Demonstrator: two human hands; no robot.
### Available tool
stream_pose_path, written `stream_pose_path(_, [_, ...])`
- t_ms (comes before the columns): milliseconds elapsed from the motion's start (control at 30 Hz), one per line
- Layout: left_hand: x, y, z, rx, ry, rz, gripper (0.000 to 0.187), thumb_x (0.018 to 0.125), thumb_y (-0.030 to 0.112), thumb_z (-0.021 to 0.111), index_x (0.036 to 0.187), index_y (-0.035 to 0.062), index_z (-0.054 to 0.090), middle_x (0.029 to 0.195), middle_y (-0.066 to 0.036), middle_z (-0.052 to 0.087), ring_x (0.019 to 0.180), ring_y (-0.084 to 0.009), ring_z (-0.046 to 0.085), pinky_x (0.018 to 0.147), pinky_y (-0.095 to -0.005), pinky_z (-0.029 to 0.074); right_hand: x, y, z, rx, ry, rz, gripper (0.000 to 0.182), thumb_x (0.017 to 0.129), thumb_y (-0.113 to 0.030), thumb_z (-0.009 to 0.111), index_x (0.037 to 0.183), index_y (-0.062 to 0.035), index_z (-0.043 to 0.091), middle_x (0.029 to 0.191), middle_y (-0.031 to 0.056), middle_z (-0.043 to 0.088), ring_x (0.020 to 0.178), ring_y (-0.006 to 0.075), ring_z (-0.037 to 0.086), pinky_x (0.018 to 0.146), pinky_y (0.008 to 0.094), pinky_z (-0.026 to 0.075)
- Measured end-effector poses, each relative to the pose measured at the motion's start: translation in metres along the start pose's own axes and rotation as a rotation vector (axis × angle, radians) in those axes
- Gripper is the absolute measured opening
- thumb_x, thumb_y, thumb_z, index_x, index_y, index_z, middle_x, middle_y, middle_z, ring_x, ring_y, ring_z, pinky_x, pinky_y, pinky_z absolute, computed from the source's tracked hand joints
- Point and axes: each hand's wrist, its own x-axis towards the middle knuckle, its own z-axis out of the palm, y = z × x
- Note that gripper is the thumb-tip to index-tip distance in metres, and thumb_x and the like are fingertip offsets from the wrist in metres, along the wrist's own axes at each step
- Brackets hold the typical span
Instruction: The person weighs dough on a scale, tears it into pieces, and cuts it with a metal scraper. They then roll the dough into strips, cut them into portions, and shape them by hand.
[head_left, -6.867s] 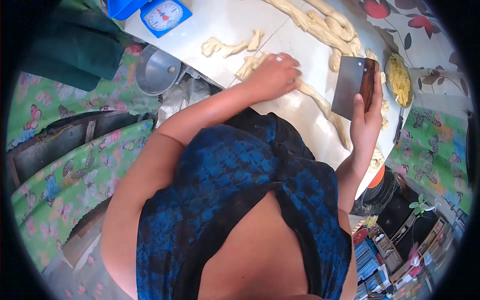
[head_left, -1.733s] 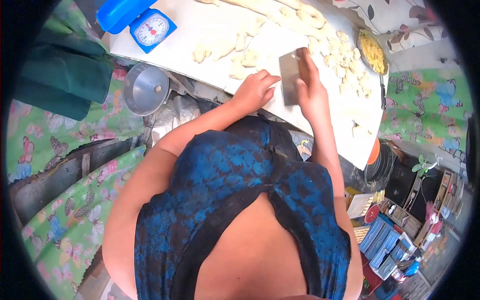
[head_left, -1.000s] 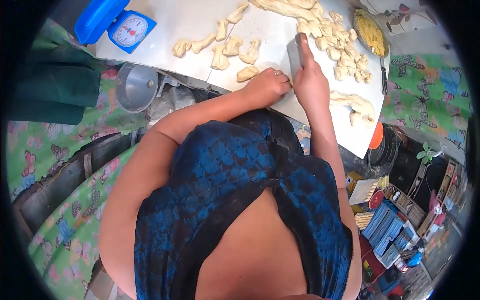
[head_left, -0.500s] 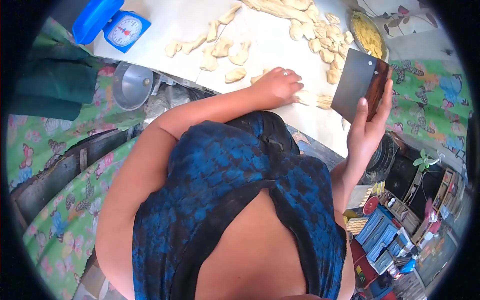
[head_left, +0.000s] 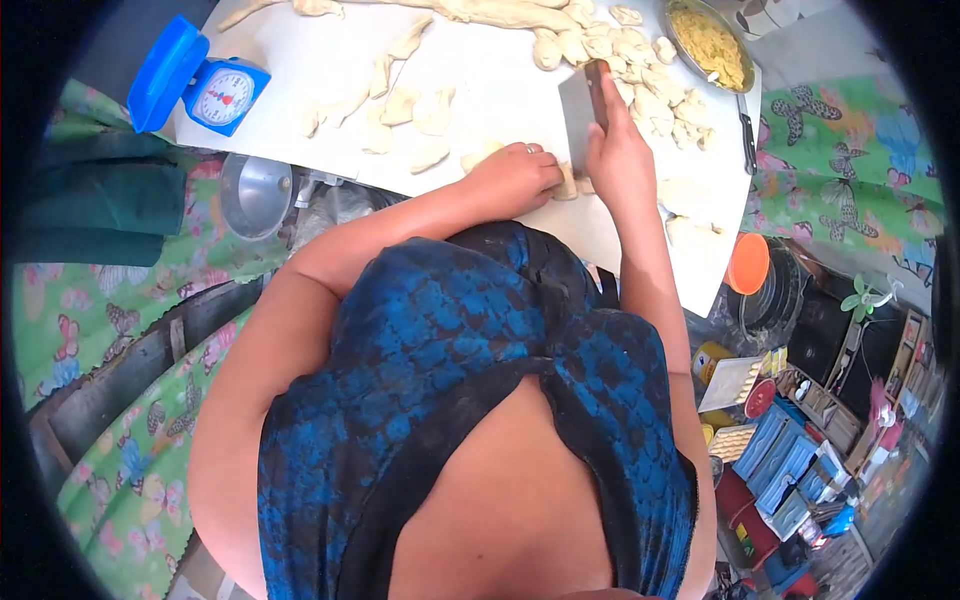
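Note:
My right hand [head_left: 622,150] grips the dark wooden handle of a metal dough scraper [head_left: 577,115], whose blade stands on the white tabletop across a short strip of dough. Just left of the blade, my left hand [head_left: 515,180] has its fingers curled down on the dough piece [head_left: 566,183]. Several cut dough pieces [head_left: 398,105] lie left of centre. A pile of dough lumps [head_left: 655,85] sits beyond my right hand, and a long dough roll [head_left: 480,12] lies along the far side.
At the left stands a blue scale [head_left: 225,97]. A bowl of yellow filling [head_left: 708,45] is at the far right, near a black-handled knife [head_left: 747,135] on the table edge [head_left: 735,225]. Below are an orange container [head_left: 747,264] and a metal basin [head_left: 255,195].
The scraper has moved left in my right hand, from the right side to beside my left hand, and its blade is now down on the dough. The view has shifted slightly.

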Motion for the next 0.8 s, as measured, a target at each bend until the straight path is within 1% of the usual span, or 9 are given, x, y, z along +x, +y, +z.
stream_pose_path(133, [-0.003, -0.004, -0.014, -0.053, 0.051, -0.206, 0.017, 0.074, 0.012, 0.063, 0.089, 0.0042, 0.065, 0.083, -0.011, 0.061, 0.081, -0.0295, 0.059, 0.074, -0.0395, 0.048, 0.003, 0.000, -0.015, 0.126, -0.155, -0.028, 0.061, 0.087, -0.008, 0.051, 0.143, -0.0156, 0.029, 0.113, 0.0252, 0.059, 0.100, 0.0420, 0.059, 0.085, 0.0453, 0.048])
stream_pose_path(200, [-0.004, -0.014, -0.016, 0.126, 0.209, -0.328, 0.011, 0.074, 0.014, 0.064, 0.080, 0.0048, 0.062, 0.078, -0.011, 0.060, 0.081, -0.0296, 0.060, 0.069, -0.0406, 0.048, -0.010, 0.022, -0.032, 0.328, 0.048, -0.183, 0.058, 0.088, -0.005, 0.049, 0.143, -0.0105, 0.031, 0.133, 0.0239, 0.048, 0.121, 0.0362, 0.050, 0.100, 0.0397, 0.041])
stream_pose_path(267, [0.003, -0.005, -0.029, 0.210, 0.167, -0.420, 0.020, 0.075, 0.021, 0.068, 0.087, 0.0053, 0.065, 0.088, -0.012, 0.062, 0.089, -0.0309, 0.060, 0.073, -0.0414, 0.047, -0.027, 0.027, -0.066, 0.461, 0.077, -0.086, 0.054, 0.090, -0.004, 0.047, 0.142, -0.0051, 0.032, 0.144, 0.0201, 0.037, 0.132, 0.0295, 0.039, 0.107, 0.0353, 0.032])
stream_pose_path(333, [0.016, 0.005, -0.026, 0.240, 0.326, -0.253, 0.028, 0.076, 0.028, 0.069, 0.094, 0.0061, 0.067, 0.103, -0.013, 0.062, 0.100, -0.0309, 0.057, 0.081, -0.0424, 0.045, -0.040, 0.031, -0.093, 0.362, 0.165, -0.057, 0.052, 0.092, -0.005, 0.047, 0.142, -0.0024, 0.032, 0.143, 0.0192, 0.040, 0.130, 0.0285, 0.042, 0.105, 0.0361, 0.033])
stream_pose_path(367, [0.023, 0.013, -0.021, 0.142, 0.191, -0.225, 0.033, 0.077, 0.031, 0.069, 0.099, 0.0063, 0.067, 0.112, -0.012, 0.060, 0.107, -0.0284, 0.054, 0.088, -0.0426, 0.042, -0.045, 0.030, -0.101, 0.360, 0.208, -0.048, 0.052, 0.092, -0.006, 0.047, 0.142, -0.0024, 0.032, 0.142, 0.0194, 0.040, 0.129, 0.0289, 0.042, 0.105, 0.0365, 0.033])
stream_pose_path(467, [0.041, 0.029, 0.010, 0.070, 0.172, -0.045, 0.029, 0.078, 0.027, 0.067, 0.098, 0.0063, 0.066, 0.107, -0.009, 0.061, 0.103, -0.0257, 0.055, 0.086, -0.0402, 0.042, -0.053, 0.019, -0.116, 0.315, 0.298, -0.041, 0.051, 0.092, -0.005, 0.048, 0.141, -0.0017, 0.033, 0.141, 0.0201, 0.041, 0.128, 0.0299, 0.043, 0.105, 0.0377, 0.033])
stream_pose_path(600, [0.039, 0.032, 0.027, -0.005, 0.018, -0.139, 0.030, 0.078, 0.025, 0.069, 0.102, 0.0064, 0.065, 0.106, -0.008, 0.062, 0.103, -0.0256, 0.056, 0.089, -0.0390, 0.043, -0.055, 0.011, -0.108, 0.204, 0.247, -0.062, 0.053, 0.090, -0.002, 0.047, 0.141, -0.0003, 0.033, 0.141, 0.0214, 0.040, 0.130, 0.0314, 0.041, 0.103, 0.0375, 0.036])
stream_pose_path(667, [0.033, 0.029, 0.028, -0.020, 0.076, -0.071, 0.025, 0.077, 0.021, 0.068, 0.097, 0.0059, 0.066, 0.102, -0.008, 0.063, 0.100, -0.0258, 0.057, 0.086, -0.0373, 0.044, -0.047, 0.022, -0.071, 0.066, -0.096, 0.046, 0.059, 0.089, -0.005, 0.048, 0.145, -0.0132, 0.030, 0.122, 0.0284, 0.053, 0.106, 0.0437, 0.056, 0.087, 0.0438, 0.047])
stream_pose_path(800, [0.028, 0.030, 0.033, -0.010, 0.121, -0.085, 0.018, 0.075, 0.016, 0.067, 0.090, 0.0054, 0.065, 0.095, -0.008, 0.063, 0.094, -0.0265, 0.058, 0.083, -0.0367, 0.045, -0.021, 0.027, -0.036, -0.024, -0.092, -0.017, 0.064, 0.086, -0.006, 0.051, 0.144, -0.0206, 0.027, 0.098, 0.0232, 0.060, 0.082, 0.0423, 0.060, 0.070, 0.0502, 0.049])
